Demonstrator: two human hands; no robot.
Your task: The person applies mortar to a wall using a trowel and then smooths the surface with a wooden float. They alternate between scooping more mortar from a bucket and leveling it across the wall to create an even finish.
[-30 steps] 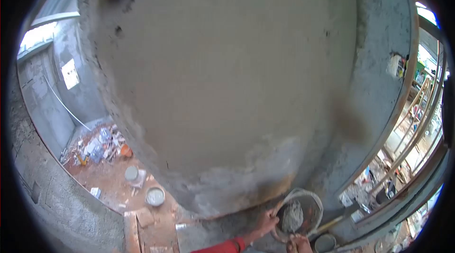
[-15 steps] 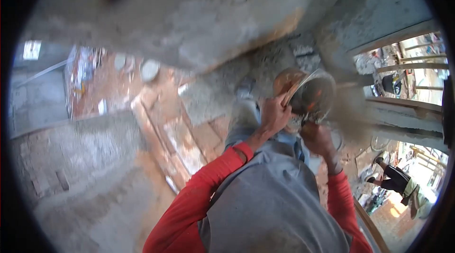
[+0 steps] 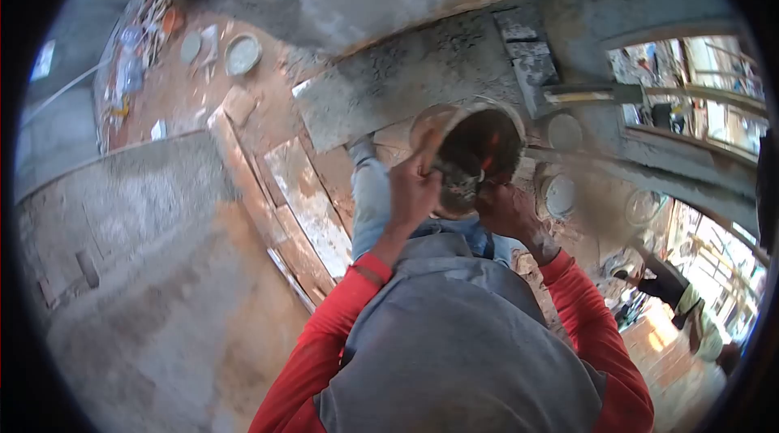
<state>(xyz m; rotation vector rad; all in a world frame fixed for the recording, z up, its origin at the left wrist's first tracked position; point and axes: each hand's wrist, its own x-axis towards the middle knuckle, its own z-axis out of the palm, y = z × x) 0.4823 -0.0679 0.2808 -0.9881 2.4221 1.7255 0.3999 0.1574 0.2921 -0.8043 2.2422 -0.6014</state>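
A round, dirty metal pan (image 3: 488, 145) is tilted in front of my body, its dark inside showing a reddish spot. My left hand (image 3: 415, 188) is closed at its left rim. At the lower rim my right hand (image 3: 509, 210) is closed too, beside a grey lump (image 3: 458, 181) at the pan's bottom. Behind the pan's left side shows a brownish round surface (image 3: 432, 120), partly hidden.
Cement-smeared boards (image 3: 389, 68) lie beyond the pan, and planks (image 3: 308, 206) to the left. Buckets stand at the upper left (image 3: 243, 55) and right (image 3: 558, 195). Another person (image 3: 686, 303) is at the lower right, near window openings (image 3: 690, 80).
Both hands and the pan have moved left in the view, and the pan's opening now shows more fully. The view has shifted, and buckets right of the pan have come into sight.
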